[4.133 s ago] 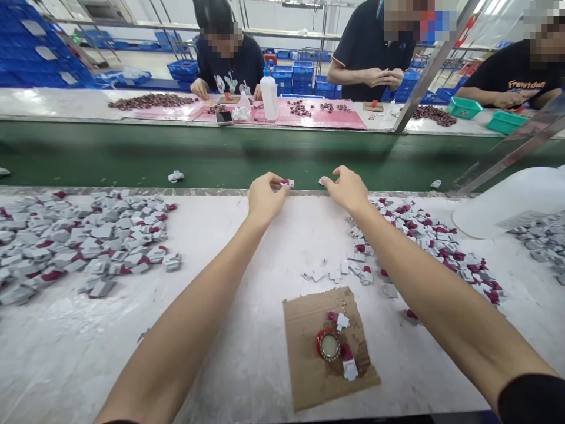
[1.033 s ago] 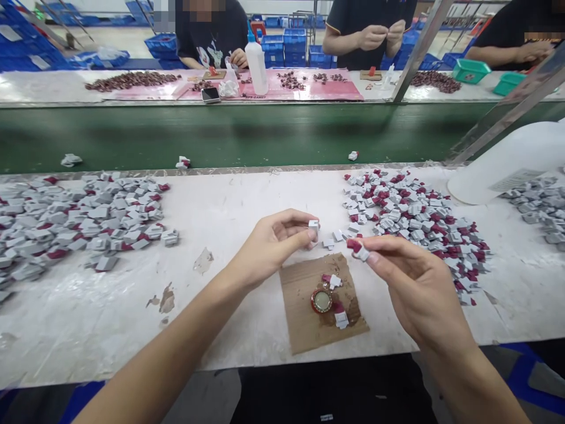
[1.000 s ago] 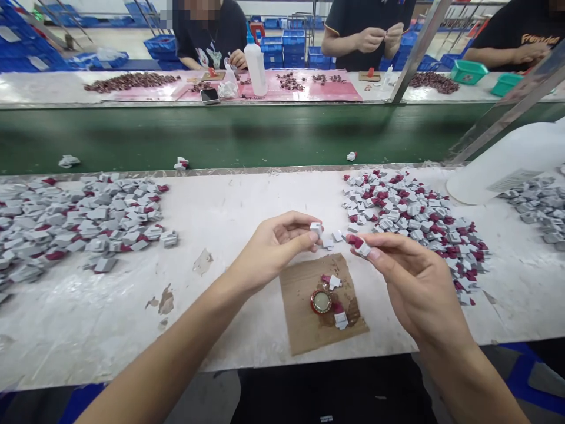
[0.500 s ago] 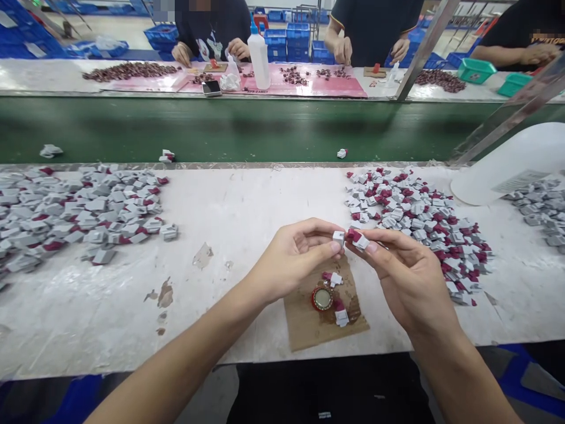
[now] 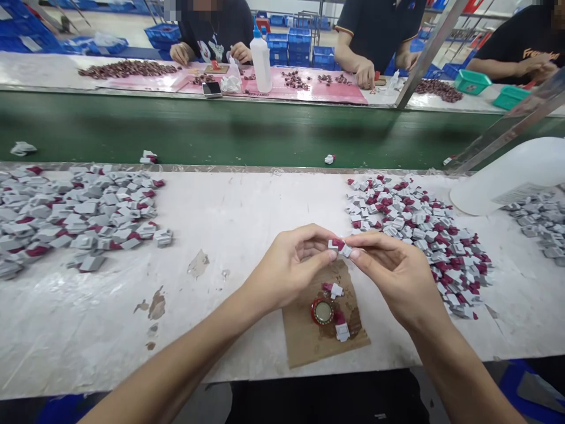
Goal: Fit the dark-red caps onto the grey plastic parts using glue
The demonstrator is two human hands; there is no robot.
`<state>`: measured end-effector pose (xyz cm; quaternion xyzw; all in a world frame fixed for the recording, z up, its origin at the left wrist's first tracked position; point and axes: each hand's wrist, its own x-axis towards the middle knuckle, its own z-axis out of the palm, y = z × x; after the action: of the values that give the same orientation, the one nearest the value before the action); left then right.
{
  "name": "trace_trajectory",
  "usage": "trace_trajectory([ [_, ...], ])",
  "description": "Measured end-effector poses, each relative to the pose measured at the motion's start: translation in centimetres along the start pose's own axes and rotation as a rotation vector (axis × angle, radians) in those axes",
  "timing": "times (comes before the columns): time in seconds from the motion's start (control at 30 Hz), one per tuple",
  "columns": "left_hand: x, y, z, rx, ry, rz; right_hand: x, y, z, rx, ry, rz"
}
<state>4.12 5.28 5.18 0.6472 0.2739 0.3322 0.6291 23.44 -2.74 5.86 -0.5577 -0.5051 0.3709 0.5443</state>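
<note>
My left hand (image 5: 293, 265) pinches a small grey block (image 5: 332, 245) between thumb and fingertips. In my right hand (image 5: 392, 268) is a grey and maroon piece (image 5: 344, 248), its maroon part touching the block. Below them lies a brown cardboard piece (image 5: 304, 335) bearing a red-rimmed bottle cap (image 5: 322, 311). Two more grey and maroon pieces rest beside the cap, one at its upper right (image 5: 333, 290) and one at its lower right (image 5: 341, 330).
Heaps of grey and maroon pieces lie left (image 5: 88, 212) and right (image 5: 410, 218). A white bottle (image 5: 507, 176) lies at the right. Beyond the green belt (image 5: 247, 129), several people work at another table.
The grey block and the maroon-ended piece, apart before, now meet between my fingertips. Small pieces on the green belt have shifted left. A person's hand across the belt has moved right and down.
</note>
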Motion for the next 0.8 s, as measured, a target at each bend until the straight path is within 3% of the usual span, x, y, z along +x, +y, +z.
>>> trace_trajectory([
  [0.13, 2.9, 0.1, -2.8, 0.281, 0.050, 0.065, 5.8, -0.1, 0.2, -0.279, -0.136, -0.043],
  [0.23, 6.7, 0.1, -6.1, 0.587, 0.336, 0.057, 13.0, 0.1, 1.4, -0.559, -0.014, -0.053],
  [0.33, 10.8, -0.1, -9.6, 0.715, 0.583, 0.002, 19.9, 0.6, 3.4, -0.722, 0.101, -0.001],
  [0.47, 14.5, -0.6, -13.8, 0.811, 0.773, -0.096, 25.0, 1.5, 6.5, -0.855, 0.134, 0.060],
  [0.57, 15.4, -1.0, -16.2, 0.876, 0.843, -0.160, 26.0, 1.5, 7.8, -0.860, 0.051, 0.027],
  [0.67, 15.2, -1.5, -18.2, 0.897, 0.870, -0.212, 24.8, 0.5, 7.3, -0.818, -0.032, -0.033],
  [0.73, 14.7, -1.8, -19.4, 0.886, 0.889, -0.242, 22.3, -0.5, 5.8, -0.781, -0.065, -0.076],
  [0.8, 14.0, -2.0, -20.5, 0.871, 0.909, -0.263, 18.1, -1.4, 3.3, -0.740, -0.094, -0.122],
])
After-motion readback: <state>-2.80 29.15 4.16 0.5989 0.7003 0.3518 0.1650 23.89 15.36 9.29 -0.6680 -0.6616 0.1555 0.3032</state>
